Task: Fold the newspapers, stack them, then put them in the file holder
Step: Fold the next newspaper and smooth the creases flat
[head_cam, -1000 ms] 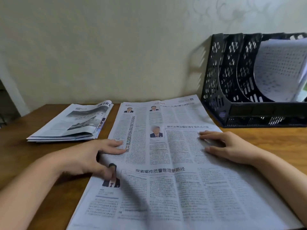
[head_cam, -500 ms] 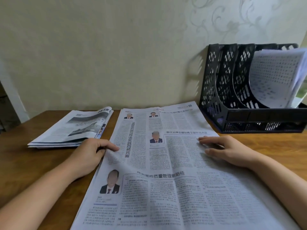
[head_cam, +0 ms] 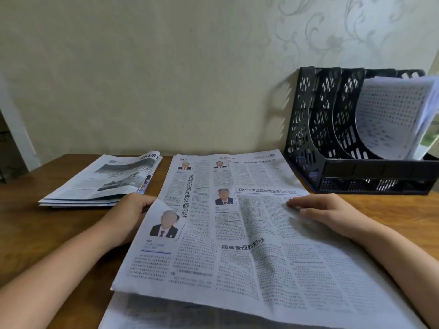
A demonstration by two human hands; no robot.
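Open white broadsheet newspaper [head_cam: 237, 233] — flat mid-table, long axis running away from the viewer. Left hand [head_cam: 128, 214] pinches its left edge, near half lifted; right hand [head_cam: 325, 210] lies flat, fingers straight, pinning the right side. Fold likely goes away — toward the far edge.

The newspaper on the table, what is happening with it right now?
A person is folding the open newspaper. The left hand holds its left edge and lifts the near part, while the right hand presses flat on the page. A folded stack lies to the left. The file holder on the right already holds some papers.
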